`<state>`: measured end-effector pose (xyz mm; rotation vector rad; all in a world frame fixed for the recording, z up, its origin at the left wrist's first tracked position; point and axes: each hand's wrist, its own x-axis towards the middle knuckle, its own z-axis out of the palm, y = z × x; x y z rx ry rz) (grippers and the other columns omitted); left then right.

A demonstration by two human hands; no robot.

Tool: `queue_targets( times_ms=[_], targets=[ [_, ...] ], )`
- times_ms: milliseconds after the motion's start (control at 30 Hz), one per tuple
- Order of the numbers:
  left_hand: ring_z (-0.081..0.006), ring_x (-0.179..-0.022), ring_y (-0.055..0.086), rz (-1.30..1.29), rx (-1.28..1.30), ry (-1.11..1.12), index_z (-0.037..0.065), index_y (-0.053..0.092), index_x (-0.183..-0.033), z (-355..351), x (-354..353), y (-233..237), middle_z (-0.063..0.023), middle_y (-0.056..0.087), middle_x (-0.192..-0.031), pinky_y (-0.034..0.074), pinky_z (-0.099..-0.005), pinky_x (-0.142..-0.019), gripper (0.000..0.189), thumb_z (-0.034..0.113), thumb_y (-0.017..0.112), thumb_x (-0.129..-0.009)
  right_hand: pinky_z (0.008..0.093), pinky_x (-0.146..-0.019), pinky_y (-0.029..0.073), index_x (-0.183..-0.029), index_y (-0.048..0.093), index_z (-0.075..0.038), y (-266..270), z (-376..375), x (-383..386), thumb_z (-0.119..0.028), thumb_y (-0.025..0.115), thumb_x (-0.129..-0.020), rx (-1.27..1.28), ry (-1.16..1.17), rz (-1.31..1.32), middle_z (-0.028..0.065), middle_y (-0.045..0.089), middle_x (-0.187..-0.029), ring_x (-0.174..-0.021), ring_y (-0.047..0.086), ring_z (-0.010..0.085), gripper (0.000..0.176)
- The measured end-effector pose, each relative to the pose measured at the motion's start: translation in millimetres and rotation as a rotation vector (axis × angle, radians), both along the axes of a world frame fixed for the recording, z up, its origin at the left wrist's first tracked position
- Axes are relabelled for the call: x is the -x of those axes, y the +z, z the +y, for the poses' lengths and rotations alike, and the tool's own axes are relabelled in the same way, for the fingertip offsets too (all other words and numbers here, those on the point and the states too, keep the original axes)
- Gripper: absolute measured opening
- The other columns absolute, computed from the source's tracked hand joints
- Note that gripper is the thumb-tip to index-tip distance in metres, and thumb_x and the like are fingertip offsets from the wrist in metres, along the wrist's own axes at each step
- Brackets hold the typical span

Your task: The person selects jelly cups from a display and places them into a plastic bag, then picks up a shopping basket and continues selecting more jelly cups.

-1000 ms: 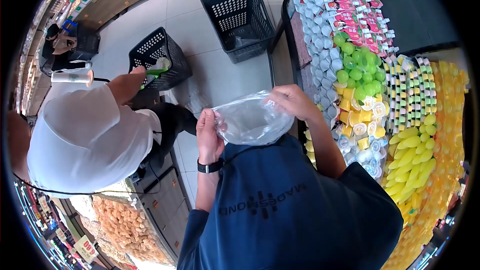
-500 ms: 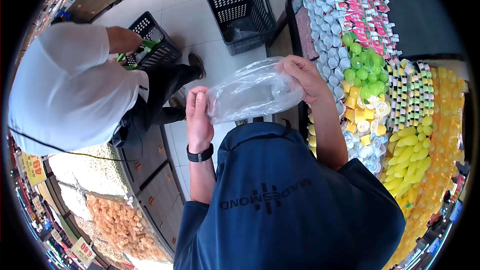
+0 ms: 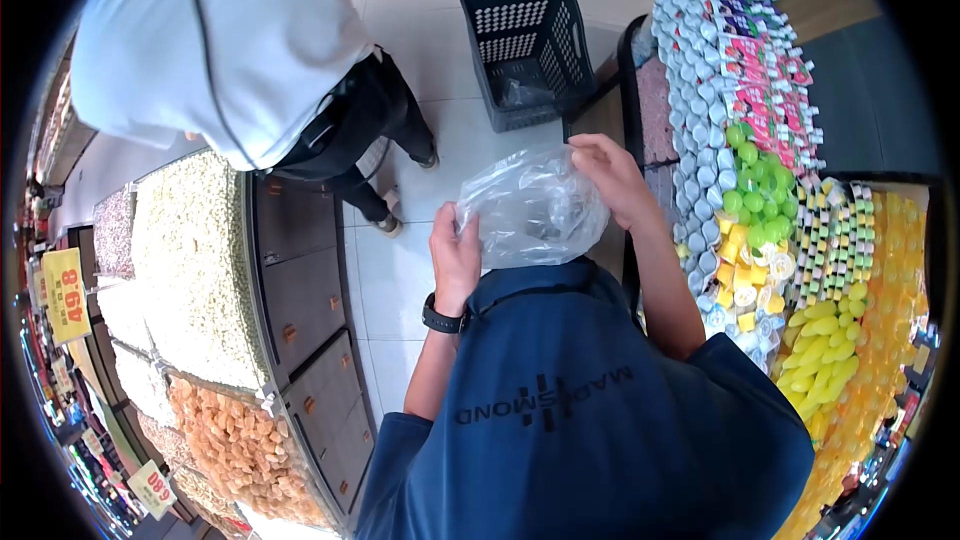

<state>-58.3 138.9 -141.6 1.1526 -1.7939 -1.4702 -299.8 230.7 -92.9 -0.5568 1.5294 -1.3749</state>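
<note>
Two hands, the left hand and right hand, have their fingers pinched on each side of a clear bag, perhaps to spread it wide. It is up over the floor, with the black basket ahead.

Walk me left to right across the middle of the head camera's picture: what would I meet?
Yellow price sign, pale grains, left hand, clear plastic bag, right hand, round green items, orange items.
</note>
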Motion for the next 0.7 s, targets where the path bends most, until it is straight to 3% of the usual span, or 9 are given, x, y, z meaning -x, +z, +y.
queue_targets(
  times_ms=[67,100,133,200,333,433,467,533,700],
  targets=[
    [-0.0138,-0.064,0.051,0.08,-0.254,0.061,0.0,0.051,-0.093,-5,2,12,-0.0056,0.051,-0.071,0.043,-0.0291,-0.06,0.007,0.006,0.055,-0.094,0.028,-0.085,0.051,-0.122,0.06,-0.001,0,-11,-3,-0.018,0.067,-0.09,-0.032,-0.139,0.689,0.0111,0.061,-0.112,-0.1,0.062,0.0174,0.036],
    [-0.0065,-0.058,0.047,0.118,-0.165,0.071,0.002,0.05,-0.092,-8,4,6,-0.0011,0.05,-0.068,0.039,-0.0257,-0.051,0.009,0.008,0.052,-0.097,0.0316,-0.089,0.05,-0.122,0.059,-0.001,2,-17,-2,-0.016,0.072,-0.084,0.006,-0.129,0.804,0.014,0.057,-0.121,-0.107,0.061,0.0224,0.042],
    [-0.0065,-0.058,0.047,0.123,-0.158,0.072,0.002,0.05,-0.092,-12,6,7,-0.0011,0.05,-0.068,0.039,-0.0257,-0.051,0.009,0.008,0.052,-0.097,0.0316,-0.089,0.05,-0.122,0.059,-0.001,5,-22,-3,-0.016,0.072,-0.084,0.015,-0.129,0.808,0.014,0.057,-0.121,-0.107,0.061,0.0224,0.042],
    [-0.0068,-0.056,0.047,0.142,-0.228,0.086,0.002,0.048,-0.092,-21,13,11,-0.0011,0.05,-0.068,0.04,-0.0252,-0.05,0.009,0.009,0.053,-0.097,0.0353,-0.093,0.049,-0.122,0.059,-0.001,10,-32,-9,-0.015,0.074,-0.08,0.2,0.059,1.069,0.0146,0.056,-0.122,-0.111,0.06,0.0276,0.046],
    [-0.0039,-0.052,0.043,0.249,-0.348,0.152,0.006,0.047,-0.095,-42,32,12,0.0033,0.046,-0.066,0.036,-0.0219,-0.045,0.006,0.01,0.051,-0.098,0.0394,-0.094,0.047,-0.119,0.059,-0.001,-12,-58,-17,-0.02,0.077,-0.077,0.159,0.146,1.104,0.0175,0.056,-0.12,-0.108,0.059,0.0335,0.05],
    [-0.0027,-0.051,0.039,0.318,-0.38,0.209,0.008,0.043,-0.094,-65,46,-3,0.0042,0.044,-0.065,0.033,-0.0203,-0.044,0.007,0.008,0.049,-0.099,0.0383,-0.088,0.051,-0.123,0.057,-0.001,-41,-79,0,-0.001,0.068,-0.075,-0.033,0.231,1.013,0.0176,0.058,-0.117,-0.107,0.06,0.035,0.049],
    [-0.0026,-0.05,0.038,0.339,-0.364,0.251,0.009,0.042,-0.093,-75,52,-9,0.0042,0.043,-0.064,0.033,-0.0201,-0.043,0.008,0.007,0.048,-0.098,0.0383,-0.088,0.051,-0.123,0.057,-0.001,-54,-89,11,-0.001,0.068,-0.075,-0.03,0.226,1.013,0.0176,0.058,-0.117,-0.107,0.06,0.035,0.049],
    [-0.0029,-0.049,0.038,0.313,-0.324,0.268,0.009,0.041,-0.091,-98,64,-18,0.0041,0.042,-0.063,0.033,-0.02,-0.043,0.01,0.005,0.047,-0.098,0.0383,-0.083,0.051,-0.112,0.059,-0.001,-87,-109,34,0.006,0.062,-0.074,0.026,0.049,0.908,0.0169,0.061,-0.106,-0.1,0.061,0.0368,0.038],
    [-0.0036,-0.048,0.038,0.291,-0.277,0.37,0.009,0.04,-0.09,-168,101,-19,0.0033,0.042,-0.062,0.033,-0.0206,-0.043,0.013,0.01,0.047,-0.1,0.0409,-0.078,0.05,-0.096,0.057,-0.001,-84,-184,99,0.012,0.057,-0.073,0.013,-0.03,0.862,0.0165,0.06,-0.096,-0.091,0.061,0.0386,0.027]
  ],
)
